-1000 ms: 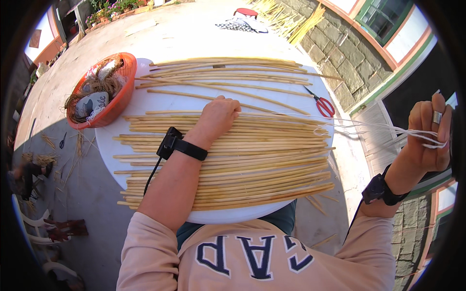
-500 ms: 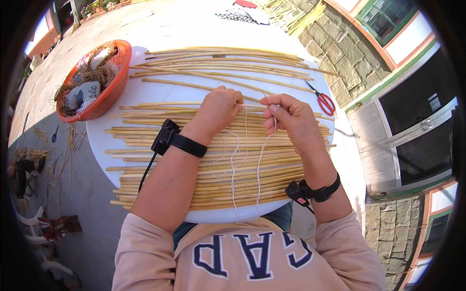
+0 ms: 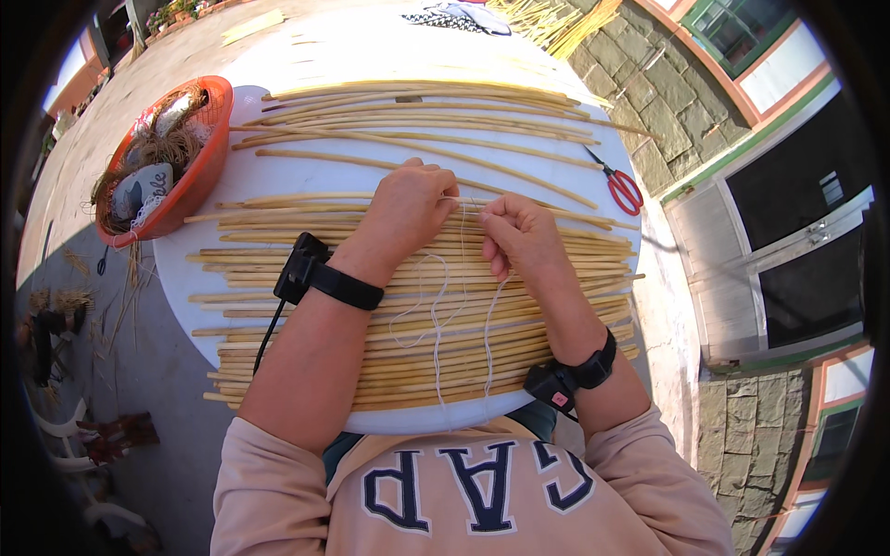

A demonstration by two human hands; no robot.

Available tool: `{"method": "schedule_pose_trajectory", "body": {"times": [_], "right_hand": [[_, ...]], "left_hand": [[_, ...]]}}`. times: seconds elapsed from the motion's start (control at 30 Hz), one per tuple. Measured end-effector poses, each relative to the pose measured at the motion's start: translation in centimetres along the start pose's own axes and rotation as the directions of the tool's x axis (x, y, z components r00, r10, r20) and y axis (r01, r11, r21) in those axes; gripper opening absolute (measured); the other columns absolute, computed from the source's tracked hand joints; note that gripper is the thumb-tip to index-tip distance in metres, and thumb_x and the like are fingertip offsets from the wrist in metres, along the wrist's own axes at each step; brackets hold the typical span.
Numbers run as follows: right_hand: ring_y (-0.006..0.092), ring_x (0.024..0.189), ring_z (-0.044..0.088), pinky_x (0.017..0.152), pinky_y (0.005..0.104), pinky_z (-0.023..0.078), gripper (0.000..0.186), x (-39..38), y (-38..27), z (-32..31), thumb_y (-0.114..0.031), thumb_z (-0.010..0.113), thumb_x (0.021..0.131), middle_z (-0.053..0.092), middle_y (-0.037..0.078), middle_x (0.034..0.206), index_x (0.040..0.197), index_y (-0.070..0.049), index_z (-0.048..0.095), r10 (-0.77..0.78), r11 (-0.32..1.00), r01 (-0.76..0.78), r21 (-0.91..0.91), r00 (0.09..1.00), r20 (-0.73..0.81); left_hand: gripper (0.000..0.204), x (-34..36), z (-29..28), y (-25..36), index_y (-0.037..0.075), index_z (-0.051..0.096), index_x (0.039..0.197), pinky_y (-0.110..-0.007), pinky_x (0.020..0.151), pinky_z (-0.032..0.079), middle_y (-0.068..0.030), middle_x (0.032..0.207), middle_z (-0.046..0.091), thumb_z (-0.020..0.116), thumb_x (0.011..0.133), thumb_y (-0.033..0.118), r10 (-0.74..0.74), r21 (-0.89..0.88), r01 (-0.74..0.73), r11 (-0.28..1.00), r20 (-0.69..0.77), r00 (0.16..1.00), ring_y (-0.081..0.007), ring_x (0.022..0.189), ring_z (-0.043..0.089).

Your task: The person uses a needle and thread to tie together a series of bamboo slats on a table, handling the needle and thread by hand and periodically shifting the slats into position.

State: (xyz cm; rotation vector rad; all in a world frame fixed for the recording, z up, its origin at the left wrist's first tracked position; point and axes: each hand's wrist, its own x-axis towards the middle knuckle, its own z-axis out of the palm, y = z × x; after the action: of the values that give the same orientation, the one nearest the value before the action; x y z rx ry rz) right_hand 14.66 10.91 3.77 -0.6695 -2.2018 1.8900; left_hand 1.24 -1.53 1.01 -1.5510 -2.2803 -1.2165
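Note:
Rows of straight yellow plant stalks (image 3: pixel 417 366) lie side by side across the white table. White string (image 3: pixel 437 320) trails over them in loops and down past the near table edge. At the far edge of the rows, my left hand (image 3: pixel 414 208) is closed, its fingertips pinching the string beside the farthest stalk. My right hand (image 3: pixel 526 236) is closed just right of it, thumb and fingers pressed together on the string, whose tail hangs from the curled fingers. Whether a needle is in my right fingers is too small to tell.
More loose stalks (image 3: pixel 445 120) lie at the far side of the white table (image 3: pixel 199 296). Red-handled scissors (image 3: pixel 623 190) rest at the right edge. An orange basket (image 3: pixel 199 171) with fibre and string bundles stands at the left rim. A stone wall and doors (image 3: pixel 807 241) stand at right.
My right hand has moved a little left and nearer to me, with its fingers more curled. My left hand has hardly moved. The whole view has shifted slightly.

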Motion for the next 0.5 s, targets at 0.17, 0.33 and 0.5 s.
{"method": "schedule_pose_trajectory", "body": {"times": [0.17,0.33,0.5], "right_hand": [[0.0053,0.039,0.049,0.035,0.019,0.037,0.013,0.32,0.46,0.0,-0.017,0.061,0.091,0.058,0.001,0.056,0.087,-0.005,0.06,0.052,0.998,-0.052,-0.019,0.998,0.023],[0.0041,0.04,0.048,0.035,0.0183,0.036,0.013,0.4,0.5,0.19,-0.018,0.061,0.091,0.058,0.001,0.056,0.086,-0.006,0.061,0.062,0.997,-0.06,-0.039,0.997,0.035],[0.0038,0.04,0.047,0.035,0.018,0.036,0.013,0.29,0.26,0.34,-0.018,0.06,0.091,0.058,0.001,0.056,0.085,-0.006,0.061,0.071,0.996,-0.069,-0.058,0.997,0.034]], "left_hand": [[0.009,-0.03,-0.22,0.17,0.003,0.065,0.079,-0.038,0.067,0.047,-0.0098,0.073,0.063,0.069,0.074,0.008,-0.004,-0.007,0.004,1.0,0.0,1.0,-0.0279,0.076,0.057],[0.009,0.03,-0.34,0.3,0.002,0.065,0.079,-0.038,0.067,0.047,-0.01,0.073,0.063,0.069,0.074,0.007,-0.014,-0.013,0.014,1.0,0.013,1.0,-0.0276,0.076,0.057],[0.009,0.03,-0.42,0.33,0.002,0.065,0.08,-0.037,0.068,0.047,-0.0101,0.073,0.063,0.07,0.074,0.007,-0.009,-0.008,0.009,1.0,0.017,1.0,-0.0273,0.076,0.056]]}}
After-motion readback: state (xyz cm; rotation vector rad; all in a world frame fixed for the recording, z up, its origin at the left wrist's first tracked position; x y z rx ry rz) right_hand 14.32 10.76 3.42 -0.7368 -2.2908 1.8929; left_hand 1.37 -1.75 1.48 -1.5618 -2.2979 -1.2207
